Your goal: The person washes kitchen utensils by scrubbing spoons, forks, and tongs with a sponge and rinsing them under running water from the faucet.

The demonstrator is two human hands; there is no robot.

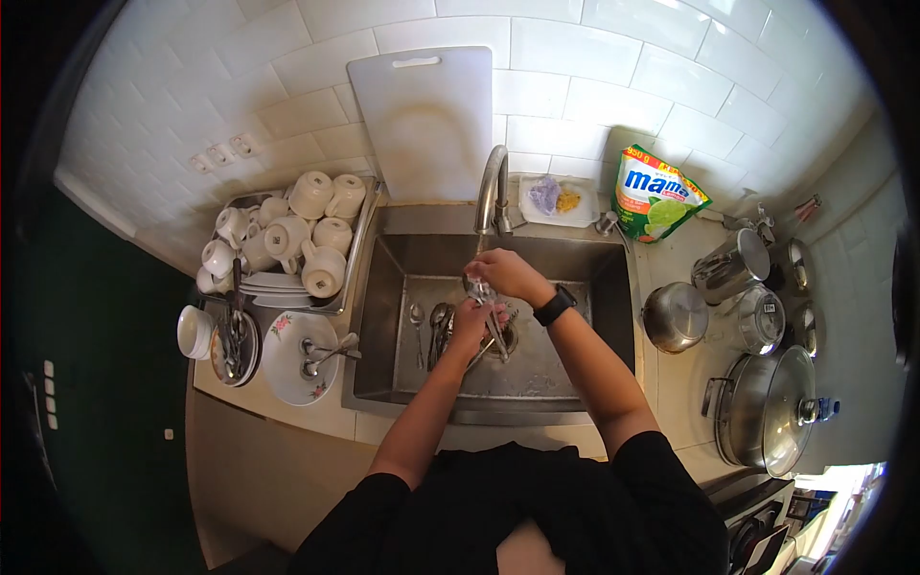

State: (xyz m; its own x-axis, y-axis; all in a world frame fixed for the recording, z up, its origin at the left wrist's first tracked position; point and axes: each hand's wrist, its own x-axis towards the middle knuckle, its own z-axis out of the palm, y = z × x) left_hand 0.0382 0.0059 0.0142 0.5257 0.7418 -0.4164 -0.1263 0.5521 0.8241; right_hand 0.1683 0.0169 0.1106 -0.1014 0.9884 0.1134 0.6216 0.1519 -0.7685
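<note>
Some metal cutlery (497, 335) glints beneath a gooseneck faucet (494, 182), held over a stainless-steel sink (565, 359) by a person in a black shirt (431, 508). The left hand (470, 324) has its fingers closed around the bunch; the right hand (508, 274), a dark wristwatch (554, 305) behind it, bends its fingers together over the upper end, though from where I stand I cannot tell how firmly they grip. Good rinsing calls for fanning the pieces slightly, turning both faces to the water and keeping the bunch low to limit splashing. Inside the basin, a spoon (417, 321) lies left of more utensils (440, 318), partly hidden by the left arm. At left, a metal dish rack (358, 240) carries white cups (324, 272) and saucers (275, 290); beside it, a flower-patterned bowl (280, 362) cradles metal serving spoons (324, 359). Behind the sink, a white tray (565, 217) bears purple and yellow scrubbers (546, 196). At right sits a glass-lidded pot (771, 412), its contents indistinct.
</note>
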